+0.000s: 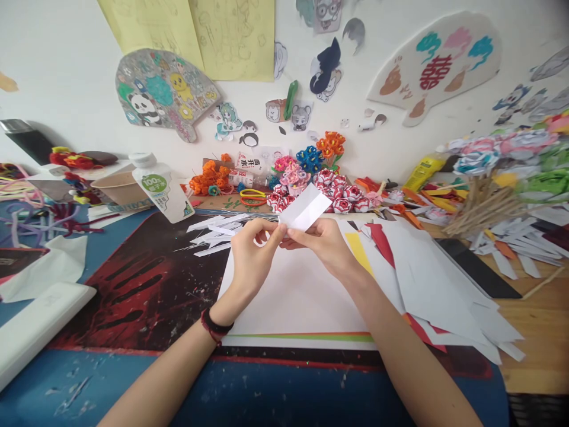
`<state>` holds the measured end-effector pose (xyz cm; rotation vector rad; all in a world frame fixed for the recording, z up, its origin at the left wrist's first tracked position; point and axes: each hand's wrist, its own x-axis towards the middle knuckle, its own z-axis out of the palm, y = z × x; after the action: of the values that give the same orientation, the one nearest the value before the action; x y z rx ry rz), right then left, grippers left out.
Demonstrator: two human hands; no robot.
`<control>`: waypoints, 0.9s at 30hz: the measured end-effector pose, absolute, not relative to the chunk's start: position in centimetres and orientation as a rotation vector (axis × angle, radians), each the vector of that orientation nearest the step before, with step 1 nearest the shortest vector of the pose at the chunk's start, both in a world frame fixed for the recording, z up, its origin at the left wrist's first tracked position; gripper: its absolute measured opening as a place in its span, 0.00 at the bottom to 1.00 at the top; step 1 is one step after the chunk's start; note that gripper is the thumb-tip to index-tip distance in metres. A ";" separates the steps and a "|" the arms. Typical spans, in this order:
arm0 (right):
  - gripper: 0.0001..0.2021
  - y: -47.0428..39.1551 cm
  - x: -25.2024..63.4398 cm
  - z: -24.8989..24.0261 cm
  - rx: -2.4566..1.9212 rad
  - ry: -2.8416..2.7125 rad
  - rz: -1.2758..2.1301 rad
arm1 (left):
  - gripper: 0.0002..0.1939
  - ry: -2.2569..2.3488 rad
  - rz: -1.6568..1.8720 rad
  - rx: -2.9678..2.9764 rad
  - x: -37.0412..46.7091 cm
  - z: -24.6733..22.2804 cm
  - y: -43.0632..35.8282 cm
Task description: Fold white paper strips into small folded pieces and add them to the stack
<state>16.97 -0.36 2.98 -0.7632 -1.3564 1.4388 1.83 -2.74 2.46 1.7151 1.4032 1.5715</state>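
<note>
A small folded piece of white paper point(306, 207) is held up over the table between my two hands. My left hand point(255, 255) pinches its lower left corner between thumb and fingers. My right hand point(326, 243) grips the lower edge, thumb in front, close beside the left fingertips. A crease runs along the paper, and its upper right end sticks up free. Beneath my hands lies a stack of white sheets point(293, 296), with green and orange edges showing at the front. Cut white strips point(217, 231) lie just left of my left hand.
Paper flowers point(340, 193) crowd the back by the wall. A white bottle point(160, 187) stands back left, and a white case point(44, 329) lies at left. More paper sheets point(440, 279) spread right, beside a black flat object point(478, 267) and flowers on stems point(475, 196).
</note>
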 end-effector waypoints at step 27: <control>0.10 -0.1 18.0 3.4 -0.828 -1.488 1.267 | 0.16 1.132 1.106 1.852 0.6 3.9 -2.2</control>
<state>18.02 -0.12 3.37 -0.8280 -1.4877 1.2670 0.56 -2.19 3.86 1.8517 1.1321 1.1058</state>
